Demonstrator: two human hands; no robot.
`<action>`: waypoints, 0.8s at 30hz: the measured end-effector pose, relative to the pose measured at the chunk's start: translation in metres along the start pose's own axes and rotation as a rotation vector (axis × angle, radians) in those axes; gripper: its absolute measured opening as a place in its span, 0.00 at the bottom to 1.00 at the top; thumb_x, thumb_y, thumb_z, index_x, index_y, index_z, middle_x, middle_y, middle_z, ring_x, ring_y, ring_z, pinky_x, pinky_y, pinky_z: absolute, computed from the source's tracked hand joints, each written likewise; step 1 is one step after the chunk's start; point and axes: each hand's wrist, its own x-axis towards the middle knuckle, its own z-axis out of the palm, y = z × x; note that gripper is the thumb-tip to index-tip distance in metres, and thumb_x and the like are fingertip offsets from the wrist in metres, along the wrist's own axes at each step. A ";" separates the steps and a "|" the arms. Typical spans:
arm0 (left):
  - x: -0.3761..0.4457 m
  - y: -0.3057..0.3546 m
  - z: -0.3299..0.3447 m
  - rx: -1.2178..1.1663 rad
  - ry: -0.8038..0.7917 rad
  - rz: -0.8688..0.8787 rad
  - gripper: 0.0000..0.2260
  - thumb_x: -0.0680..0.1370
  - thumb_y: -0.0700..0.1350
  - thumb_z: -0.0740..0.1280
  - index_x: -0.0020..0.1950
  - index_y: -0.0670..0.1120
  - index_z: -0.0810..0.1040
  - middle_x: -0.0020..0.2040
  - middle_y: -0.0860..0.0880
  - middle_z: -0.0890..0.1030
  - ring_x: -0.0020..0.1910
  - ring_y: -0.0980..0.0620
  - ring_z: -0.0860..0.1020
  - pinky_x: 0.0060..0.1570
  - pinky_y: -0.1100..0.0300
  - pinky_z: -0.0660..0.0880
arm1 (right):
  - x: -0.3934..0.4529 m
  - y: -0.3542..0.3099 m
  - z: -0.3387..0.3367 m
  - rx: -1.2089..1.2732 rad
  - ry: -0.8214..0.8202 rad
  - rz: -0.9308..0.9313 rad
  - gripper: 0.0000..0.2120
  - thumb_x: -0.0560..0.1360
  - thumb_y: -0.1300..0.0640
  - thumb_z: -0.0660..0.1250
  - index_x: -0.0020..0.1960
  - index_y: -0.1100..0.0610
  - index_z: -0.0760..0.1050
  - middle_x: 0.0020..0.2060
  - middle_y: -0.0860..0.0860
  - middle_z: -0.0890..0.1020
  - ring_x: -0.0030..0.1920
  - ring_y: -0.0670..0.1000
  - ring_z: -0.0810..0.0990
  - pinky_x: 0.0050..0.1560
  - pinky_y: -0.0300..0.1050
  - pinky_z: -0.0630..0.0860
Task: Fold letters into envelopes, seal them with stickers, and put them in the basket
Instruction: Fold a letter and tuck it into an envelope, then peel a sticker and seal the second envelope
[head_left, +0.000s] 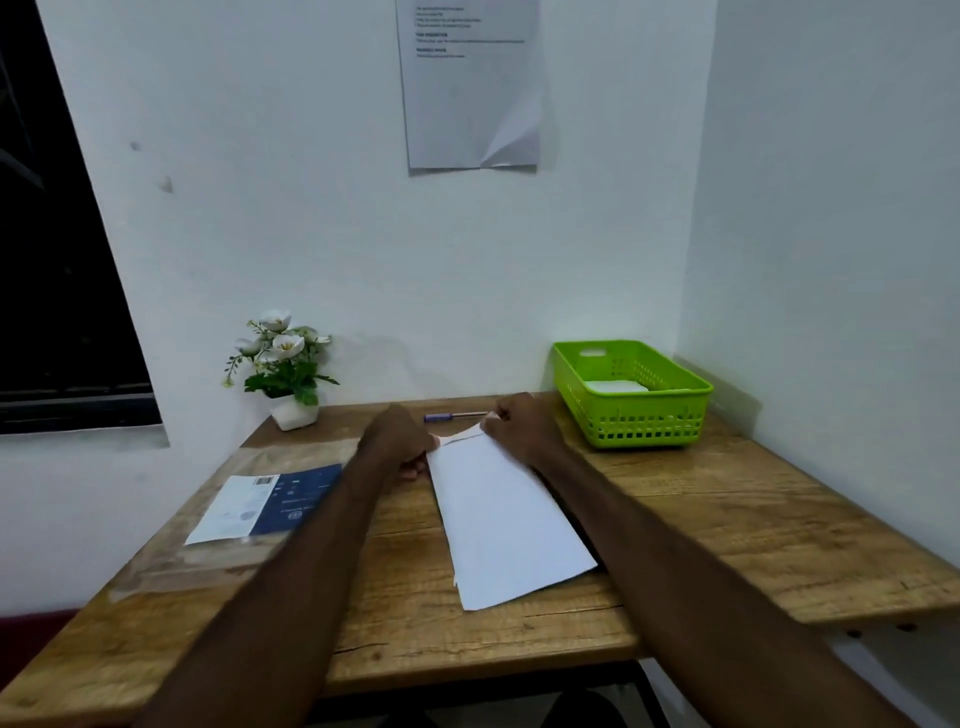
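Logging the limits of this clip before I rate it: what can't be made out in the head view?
- Wall notice: print too small to read; top cut by the frame edge.
- Green basket: something white inside, mostly hidden by its wall.
- Left hand fingers: hidden behind the hand's back at the white sheet.
- Dark object under the sheet: only an edge shows.
- Clear packet: label blurred.

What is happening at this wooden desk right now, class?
A person works a white sheet of paper at its far end: the left hand and the right hand both pinch it. The green plastic basket at the back right already holds something white. A blue pen lies behind the hands.
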 end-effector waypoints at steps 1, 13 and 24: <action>0.000 -0.003 0.001 0.076 0.037 0.018 0.12 0.76 0.47 0.75 0.44 0.37 0.83 0.35 0.43 0.84 0.28 0.50 0.81 0.30 0.58 0.77 | -0.001 0.000 0.005 -0.066 -0.019 -0.010 0.15 0.73 0.52 0.69 0.30 0.54 0.69 0.31 0.48 0.75 0.40 0.51 0.77 0.38 0.43 0.65; -0.001 -0.010 0.007 0.435 0.323 0.089 0.25 0.71 0.58 0.78 0.61 0.44 0.79 0.58 0.46 0.82 0.58 0.46 0.80 0.44 0.57 0.71 | -0.011 -0.016 0.018 -0.511 -0.143 -0.422 0.26 0.76 0.67 0.63 0.63 0.40 0.80 0.59 0.46 0.78 0.63 0.52 0.70 0.45 0.47 0.70; 0.025 -0.047 -0.035 0.183 0.536 0.211 0.14 0.76 0.36 0.68 0.54 0.51 0.85 0.58 0.47 0.83 0.57 0.44 0.81 0.54 0.51 0.78 | -0.011 -0.028 0.019 -0.583 -0.317 -0.504 0.23 0.78 0.68 0.61 0.62 0.47 0.83 0.64 0.51 0.78 0.68 0.54 0.69 0.53 0.53 0.76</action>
